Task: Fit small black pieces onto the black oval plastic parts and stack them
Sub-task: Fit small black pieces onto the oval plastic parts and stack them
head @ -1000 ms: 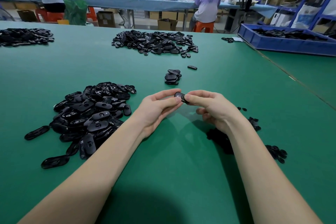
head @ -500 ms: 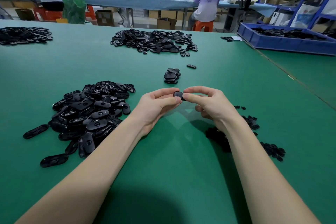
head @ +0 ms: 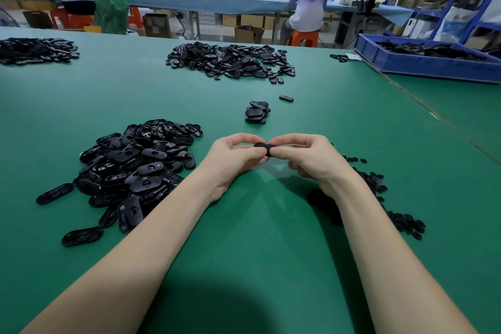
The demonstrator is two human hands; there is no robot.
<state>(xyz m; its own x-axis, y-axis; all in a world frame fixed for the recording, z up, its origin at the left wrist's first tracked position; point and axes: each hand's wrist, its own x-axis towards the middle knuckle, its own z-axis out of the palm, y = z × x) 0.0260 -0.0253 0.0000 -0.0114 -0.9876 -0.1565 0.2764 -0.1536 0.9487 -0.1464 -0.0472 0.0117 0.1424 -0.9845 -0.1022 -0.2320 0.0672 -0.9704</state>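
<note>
Black oval plastic part [head: 263, 147] pinched between left hand [head: 233, 160] and right hand [head: 306, 157] above green tabletop [head: 257, 238], small piece (hidden by fingers) probably being pressed in. Next: onto short stack of finished ovals [head: 256, 112] beyond. Blue plastic bin [head: 423, 64] far right, holding dark parts.

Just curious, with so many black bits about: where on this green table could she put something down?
Bare green mat lies between the forearms, and a wide strip between the near pile of black oval plastic parts and the far pile. It is crowded left of the left hand and by the small black pieces beside the right hand.
</note>
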